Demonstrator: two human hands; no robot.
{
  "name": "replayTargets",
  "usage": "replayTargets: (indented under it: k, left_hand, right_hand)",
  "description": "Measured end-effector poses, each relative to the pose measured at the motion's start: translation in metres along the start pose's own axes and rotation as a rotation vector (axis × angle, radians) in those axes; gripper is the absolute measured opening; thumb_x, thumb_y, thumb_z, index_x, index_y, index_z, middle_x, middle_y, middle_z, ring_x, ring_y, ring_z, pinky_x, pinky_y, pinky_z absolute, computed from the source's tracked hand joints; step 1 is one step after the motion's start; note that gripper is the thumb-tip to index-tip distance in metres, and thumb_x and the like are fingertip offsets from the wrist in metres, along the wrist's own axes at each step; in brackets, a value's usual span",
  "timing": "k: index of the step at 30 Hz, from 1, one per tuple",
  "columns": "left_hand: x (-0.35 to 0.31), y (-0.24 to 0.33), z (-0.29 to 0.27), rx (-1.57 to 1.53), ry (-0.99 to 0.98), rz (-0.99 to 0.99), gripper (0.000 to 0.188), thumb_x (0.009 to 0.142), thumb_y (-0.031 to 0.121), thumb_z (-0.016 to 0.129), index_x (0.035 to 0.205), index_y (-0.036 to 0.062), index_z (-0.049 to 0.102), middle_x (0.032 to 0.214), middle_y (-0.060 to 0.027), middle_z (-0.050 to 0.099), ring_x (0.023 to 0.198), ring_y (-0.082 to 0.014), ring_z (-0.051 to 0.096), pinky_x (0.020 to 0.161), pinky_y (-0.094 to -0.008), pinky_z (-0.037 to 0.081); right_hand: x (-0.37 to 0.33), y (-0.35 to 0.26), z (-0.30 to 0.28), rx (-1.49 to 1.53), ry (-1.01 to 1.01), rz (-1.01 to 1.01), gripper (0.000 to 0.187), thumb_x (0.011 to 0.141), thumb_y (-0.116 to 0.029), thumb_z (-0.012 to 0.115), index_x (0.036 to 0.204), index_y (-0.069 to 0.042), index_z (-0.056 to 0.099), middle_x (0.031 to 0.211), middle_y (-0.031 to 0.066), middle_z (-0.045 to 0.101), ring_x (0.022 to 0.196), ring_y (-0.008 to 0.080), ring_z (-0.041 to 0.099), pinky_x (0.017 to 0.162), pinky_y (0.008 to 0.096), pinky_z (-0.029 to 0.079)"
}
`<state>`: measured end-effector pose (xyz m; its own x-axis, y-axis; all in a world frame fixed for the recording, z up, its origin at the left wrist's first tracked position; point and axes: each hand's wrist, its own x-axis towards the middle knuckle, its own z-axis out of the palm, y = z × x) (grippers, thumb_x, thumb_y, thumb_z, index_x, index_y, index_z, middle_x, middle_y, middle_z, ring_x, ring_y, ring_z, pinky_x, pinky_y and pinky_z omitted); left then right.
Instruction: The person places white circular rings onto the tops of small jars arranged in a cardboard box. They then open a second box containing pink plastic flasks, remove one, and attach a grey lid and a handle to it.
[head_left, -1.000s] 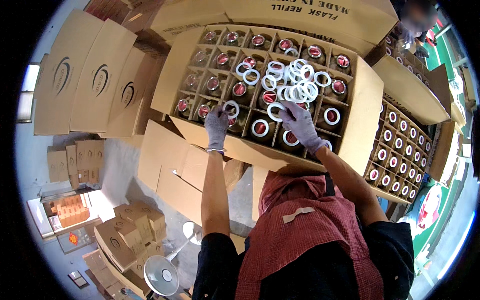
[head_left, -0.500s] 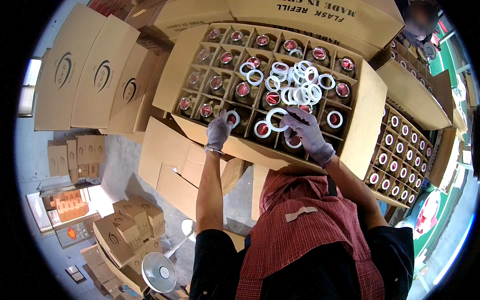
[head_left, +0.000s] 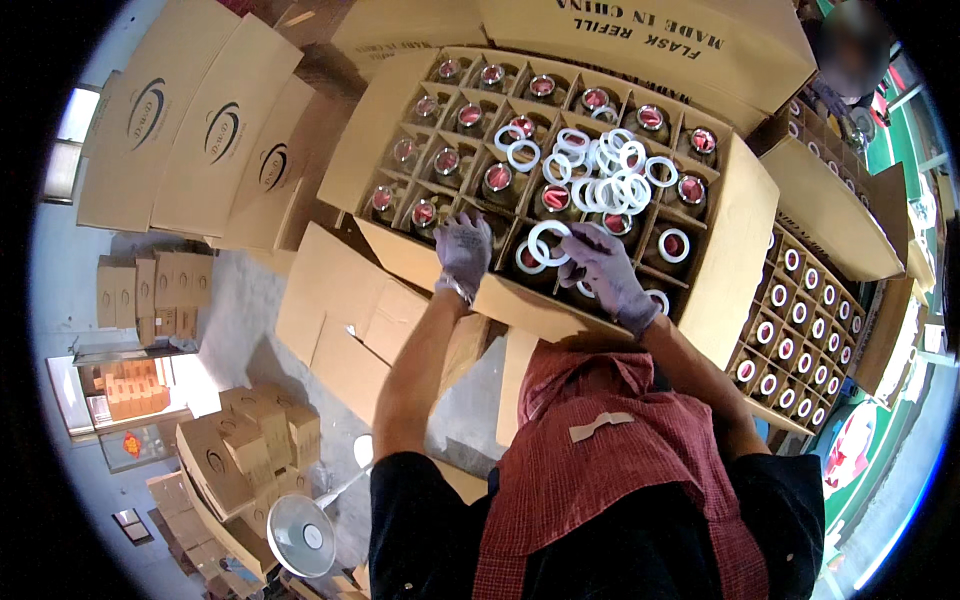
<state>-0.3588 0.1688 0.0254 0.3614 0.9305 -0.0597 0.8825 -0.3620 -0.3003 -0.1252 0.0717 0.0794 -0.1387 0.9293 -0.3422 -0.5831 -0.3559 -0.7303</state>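
My right hand (head_left: 604, 270), in a grey glove, pinches a white ring (head_left: 540, 232) over the front row of a divided carton (head_left: 430, 258). Beneath that ring stands a flask liner with its own white ring (head_left: 528, 258) around the neck. My left hand (head_left: 464, 252), gloved too, lies with fingers outstretched over a front-row cell further left. It hides whatever is under the palm. Silvery glass liners with red pieces in their mouths, such as one liner (head_left: 498, 178), fill the cells. A loose heap of white rings (head_left: 610, 178) rests on the liners at centre right.
A second divided carton (head_left: 790, 340) with ringed liners stands on the right. Tall cartons (head_left: 150, 120) line the left. An open carton flap (head_left: 350, 300) lies below the near edge. A lamp-like white disc (head_left: 302, 536) is at lower left. Another person (head_left: 850, 50) is at upper right.
My left hand has shifted slightly right and now covers the liner whose white ring showed beside its fingers. My right hand still holds its ring, moved slightly left. The whole view has shifted a little.
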Motion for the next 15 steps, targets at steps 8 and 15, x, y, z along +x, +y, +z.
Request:
replayTargets:
  k: [8, 15]
  left_hand:
    - [-0.057, 0.046, -0.107, -1.386, 0.243, 0.073, 0.029, 0.092, 0.017, 0.063, 0.116, 0.0012, 0.064, 0.1, -0.0124, 0.068, 0.088, -0.019, 0.065, 0.075, -0.0293, 0.052]
    - [-0.128, 0.063, -0.216, -2.348, -0.051, 0.971, 0.043, 0.095, 0.033, 0.054, 0.115, -0.0052, 0.058, 0.099, -0.0164, 0.068, 0.079, -0.0259, 0.067, 0.065, -0.0334, 0.055]
  right_hand:
    - [-0.036, -0.017, 0.014, -0.448, -0.104, -0.23, 0.033, 0.092, -0.015, 0.066, 0.119, 0.002, 0.057, 0.084, 0.0032, 0.062, 0.065, 0.0079, 0.059, 0.059, 0.0222, 0.048]
    - [-0.118, -0.093, 0.031, -0.221, -0.324, -0.633, 0.037, 0.088, -0.019, 0.065, 0.114, 0.008, 0.063, 0.095, 0.0164, 0.068, 0.076, 0.0238, 0.066, 0.069, 0.0326, 0.052]
